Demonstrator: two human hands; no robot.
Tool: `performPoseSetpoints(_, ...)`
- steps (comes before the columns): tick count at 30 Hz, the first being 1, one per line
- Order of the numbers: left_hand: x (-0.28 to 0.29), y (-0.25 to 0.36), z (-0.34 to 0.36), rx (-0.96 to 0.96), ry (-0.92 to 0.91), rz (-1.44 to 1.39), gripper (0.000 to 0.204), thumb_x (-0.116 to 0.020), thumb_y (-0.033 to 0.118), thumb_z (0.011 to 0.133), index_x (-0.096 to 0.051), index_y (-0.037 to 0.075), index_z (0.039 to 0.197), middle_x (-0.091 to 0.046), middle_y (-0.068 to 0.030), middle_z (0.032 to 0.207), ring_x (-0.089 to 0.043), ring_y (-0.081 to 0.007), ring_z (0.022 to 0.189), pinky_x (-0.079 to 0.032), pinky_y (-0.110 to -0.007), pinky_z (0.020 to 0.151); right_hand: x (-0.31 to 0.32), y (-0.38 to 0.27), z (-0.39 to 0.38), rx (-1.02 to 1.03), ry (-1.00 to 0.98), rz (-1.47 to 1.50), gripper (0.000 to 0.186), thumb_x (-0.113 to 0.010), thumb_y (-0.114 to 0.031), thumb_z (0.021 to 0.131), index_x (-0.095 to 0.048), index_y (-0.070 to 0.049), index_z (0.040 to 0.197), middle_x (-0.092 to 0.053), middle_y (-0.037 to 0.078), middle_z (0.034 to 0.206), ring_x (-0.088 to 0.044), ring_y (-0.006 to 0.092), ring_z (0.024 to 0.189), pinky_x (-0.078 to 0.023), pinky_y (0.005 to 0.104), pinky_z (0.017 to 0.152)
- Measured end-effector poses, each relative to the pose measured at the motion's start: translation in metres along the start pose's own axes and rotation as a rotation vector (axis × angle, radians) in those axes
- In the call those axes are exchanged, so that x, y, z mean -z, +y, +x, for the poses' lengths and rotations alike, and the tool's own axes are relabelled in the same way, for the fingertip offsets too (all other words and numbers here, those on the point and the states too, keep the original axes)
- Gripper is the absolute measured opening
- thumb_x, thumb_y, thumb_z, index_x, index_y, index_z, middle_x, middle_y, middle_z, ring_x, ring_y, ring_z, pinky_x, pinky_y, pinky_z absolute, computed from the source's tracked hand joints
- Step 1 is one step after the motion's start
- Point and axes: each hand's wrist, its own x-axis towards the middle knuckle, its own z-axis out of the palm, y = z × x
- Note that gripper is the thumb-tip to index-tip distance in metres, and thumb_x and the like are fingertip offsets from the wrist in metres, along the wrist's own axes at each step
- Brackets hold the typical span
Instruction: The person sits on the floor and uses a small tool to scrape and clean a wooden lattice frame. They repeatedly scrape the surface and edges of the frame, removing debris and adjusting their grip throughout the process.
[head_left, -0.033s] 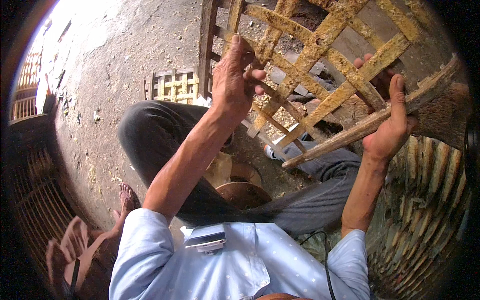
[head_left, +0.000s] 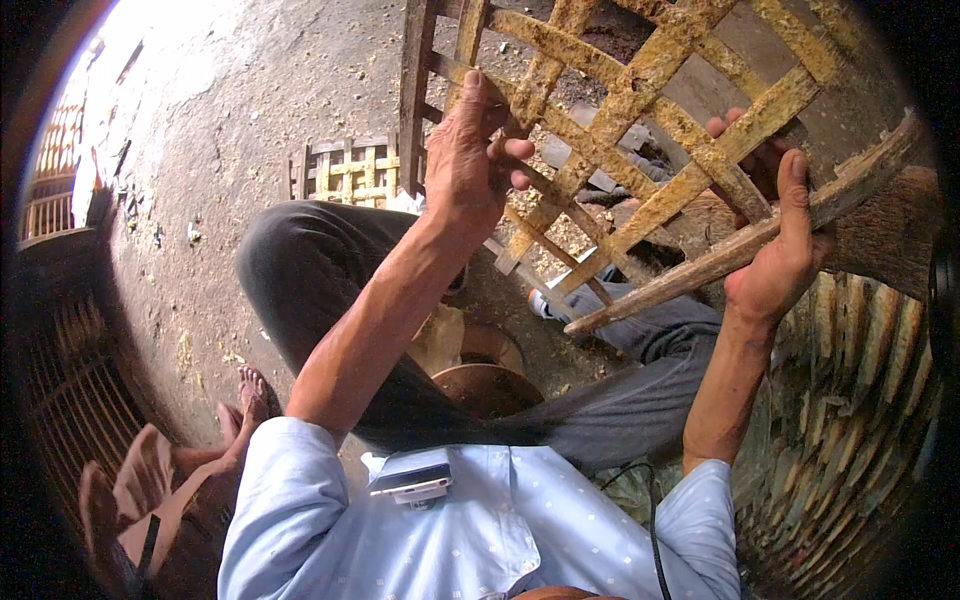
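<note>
Lattice panel [head_left: 645, 80] of woven slats tilts before a person's bent knees [head_left: 300, 250], its long wooden rail [head_left: 680, 273] slanting up rightward, clasped by the nearer right hand [head_left: 780, 258], while the left hand [head_left: 463, 170] curls round slats opposite.

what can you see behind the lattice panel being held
Through gaps in the lattice panel: pale scraps on the floor, plus some fingers of the right hand. Whatever lies directly behind its strips is covered.
</note>
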Motion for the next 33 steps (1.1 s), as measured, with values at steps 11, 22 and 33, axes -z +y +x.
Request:
performPoseSetpoints(11, -0.004, 0.02, 0.012, -0.161, -0.2, 0.872, 0.038, -0.076, 0.023, 0.089, -0.067, 0.003, 0.12, -0.072, -0.0136, 0.105, -0.073, -0.017, 0.072, -0.061, -0.03, 0.055, 0.016, -0.003, 0.014, 0.019, 0.075, 0.034, 0.044, -0.053, -0.031, 0.102, -0.061, 0.007, 0.124, -0.068, 0.018, 0.118, -0.067, 0.0263, 0.107, -0.053, 0.0374, 0.096)
performPoseSetpoints(22, -0.007, 0.014, 0.008, -0.271, -0.272, 1.044, 0.024, -0.075, 0.022, 0.09, -0.063, 0.003, 0.099, -0.069, -0.0069, 0.096, -0.073, -0.0168, 0.072, -0.057, -0.026, 0.05, 0.022, 0.002, 0.018, 0.031, 0.145, -0.043, 0.047, -0.046, -0.032, 0.105, -0.059, 0.007, 0.128, -0.068, 0.019, 0.119, -0.065, 0.0255, 0.113, -0.052, 0.0392, 0.1)
performPoseSetpoints(33, -0.01, -0.026, -0.003, -0.64, -0.116, 1.211, 0.025, -0.083, 0.023, 0.081, -0.073, 0.009, 0.1, -0.074, -0.0071, 0.086, -0.071, -0.0133, 0.068, -0.056, -0.03, 0.057, 0.026, 0.02, 0.019, -0.099, 0.226, -0.024, 0.052, -0.043, -0.035, 0.106, -0.05, 0.006, 0.138, -0.058, 0.017, 0.136, -0.055, 0.0271, 0.127, -0.041, 0.0415, 0.111)
